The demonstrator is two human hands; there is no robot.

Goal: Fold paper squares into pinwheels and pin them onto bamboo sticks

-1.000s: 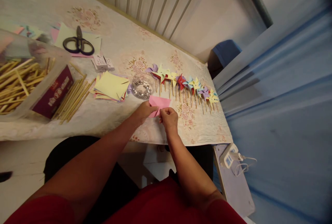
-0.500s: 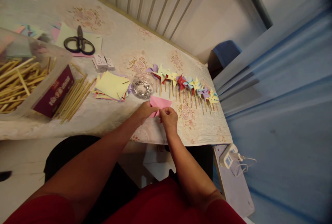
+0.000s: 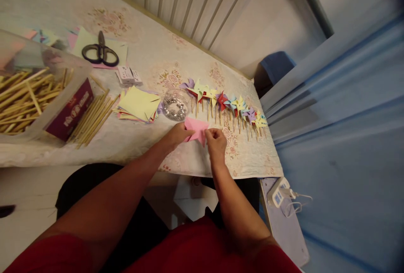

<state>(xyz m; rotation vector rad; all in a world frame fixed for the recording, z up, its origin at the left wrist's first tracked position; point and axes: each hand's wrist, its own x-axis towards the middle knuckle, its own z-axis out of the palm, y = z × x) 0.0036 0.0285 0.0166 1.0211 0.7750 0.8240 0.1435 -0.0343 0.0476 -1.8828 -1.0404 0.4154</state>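
Observation:
Pinched in my left hand (image 3: 178, 134) is a pink paper piece (image 3: 197, 128), partly folded, held just above the table's front edge. My right hand (image 3: 216, 140) has its thumb and fingertips closed at the paper's right corner; they appear to pinch it. Just behind the paper sits a clear round dish (image 3: 174, 105) of small shiny metal pieces. To its left lies a stack of coloured paper squares (image 3: 139, 103), yellow on top. Finished paper pinwheels (image 3: 222, 100) on sticks lie in a row to the right, behind my right hand.
A clear plastic bin (image 3: 74, 70) of bamboo sticks stands at the left, with loose sticks (image 3: 96, 117) beside it. Black-handled scissors (image 3: 100, 52) lie on paper sheets, near small white boxes (image 3: 128, 76). A power strip (image 3: 278, 193) rests beyond the table's right corner.
My right hand has moved right, from the paper's middle to its right corner. More of the pink paper shows between my hands. My left hand keeps its hold.

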